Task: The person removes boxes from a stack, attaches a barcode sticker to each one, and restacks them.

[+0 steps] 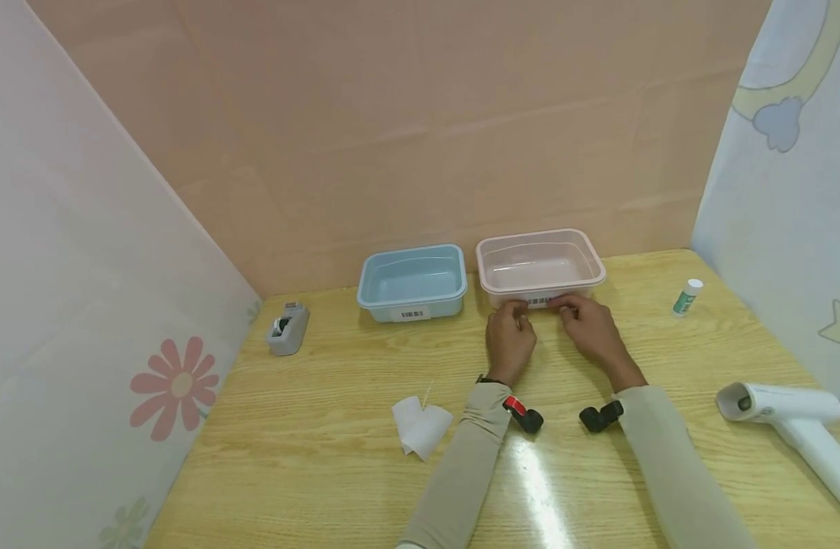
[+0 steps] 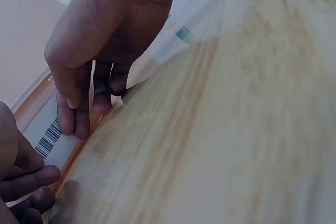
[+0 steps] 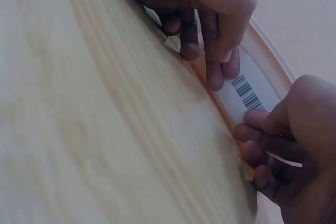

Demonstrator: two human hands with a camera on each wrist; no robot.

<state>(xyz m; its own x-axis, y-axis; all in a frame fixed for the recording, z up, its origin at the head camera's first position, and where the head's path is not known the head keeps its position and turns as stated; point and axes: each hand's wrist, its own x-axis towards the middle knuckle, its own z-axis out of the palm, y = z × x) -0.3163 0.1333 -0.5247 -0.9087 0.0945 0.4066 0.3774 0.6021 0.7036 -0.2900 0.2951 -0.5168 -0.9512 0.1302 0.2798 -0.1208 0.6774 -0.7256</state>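
A: Where was the label (image 1: 539, 302)?

B: On the near wall of the pink tub (image 1: 601, 268), at twelve o'clock from both hands. A blue tub (image 1: 411, 284) sat at its nine o'clock, already wearing a label of its own.

A: And the left hand (image 1: 510, 334)?

B: Its fingers (image 3: 218, 69) were close together, tips pressing the label's left end flat against the wall. Nothing was pinched.

A: The right hand (image 1: 590, 322)?

B: Much the same at the right end: fingers (image 2: 73, 116) side by side, tips on the label just beside the barcode.

A: How would you have done it well?

B: I'd have rubbed from the middle outward so no bubble stayed trapped, and kept the tub braced against the surface (image 1: 337, 457) so it couldn't slide toward twelve o'clock. The spare backing paper (image 1: 420, 425) lay at seven o'clock, out of the way.
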